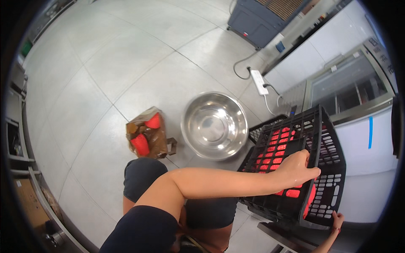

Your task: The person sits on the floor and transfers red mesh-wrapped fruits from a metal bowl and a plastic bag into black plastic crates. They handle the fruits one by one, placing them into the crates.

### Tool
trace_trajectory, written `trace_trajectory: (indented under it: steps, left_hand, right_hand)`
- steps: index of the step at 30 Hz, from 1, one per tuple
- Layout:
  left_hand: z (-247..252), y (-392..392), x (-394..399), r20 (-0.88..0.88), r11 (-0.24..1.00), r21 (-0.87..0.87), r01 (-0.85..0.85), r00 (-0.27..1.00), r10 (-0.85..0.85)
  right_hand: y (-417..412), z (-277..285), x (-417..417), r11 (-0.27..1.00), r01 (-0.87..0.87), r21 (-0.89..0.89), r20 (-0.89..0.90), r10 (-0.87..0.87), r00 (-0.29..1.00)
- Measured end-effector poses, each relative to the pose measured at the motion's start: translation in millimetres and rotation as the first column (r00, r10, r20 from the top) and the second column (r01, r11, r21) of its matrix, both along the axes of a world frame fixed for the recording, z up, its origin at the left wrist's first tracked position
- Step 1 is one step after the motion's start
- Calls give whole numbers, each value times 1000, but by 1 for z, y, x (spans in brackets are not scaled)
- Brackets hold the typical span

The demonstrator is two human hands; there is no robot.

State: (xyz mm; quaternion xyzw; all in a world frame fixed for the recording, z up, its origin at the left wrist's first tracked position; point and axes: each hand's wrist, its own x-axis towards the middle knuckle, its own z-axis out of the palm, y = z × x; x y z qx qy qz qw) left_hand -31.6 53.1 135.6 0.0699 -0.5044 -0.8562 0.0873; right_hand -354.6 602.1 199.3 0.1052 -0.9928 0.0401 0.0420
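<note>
My left hand grips the upper rim of a black plastic crate, with my forearm stretched across my knees. At the lower right, my right hand holds the crate's far corner. The crate is tilted on its side, and red netted items show through its slots; what is inside the netting cannot be told. A wide stainless steel basin stands on the floor left of the crate. Further left lies an opened brown bag or carton with a plastic lining, holding red netted pieces.
Another black crate sits behind and under the tilted one. A white power strip with cables lies on the tiled floor near a glass-doored cabinet. A grey wheeled appliance stands at the top. Metal shelving runs along the left.
</note>
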Motion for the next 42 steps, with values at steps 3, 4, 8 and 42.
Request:
trace_trajectory:
  steps: [3, 4, 8, 42]
  left_hand:
    - [5, -25, 14, 17, 990, -56, -133, 991, 134]
    - [6, -36, 22, 1, 984, -34, -173, 985, 174]
    - [-9, -76, 49, 126, 939, -165, -303, 937, 325]
    - [-184, -428, 397, 274, 205, -618, -759, 37, 961]
  right_hand:
    - [-21, 1, 12, 973, -118, -198, -90, 102, 991]
    - [-26, 3, 12, 954, -167, -248, -167, 127, 978]
    - [-95, 38, 16, 959, -230, -165, -139, 208, 968]
    - [-946, -251, 210, 388, -680, -622, -164, 785, 598]
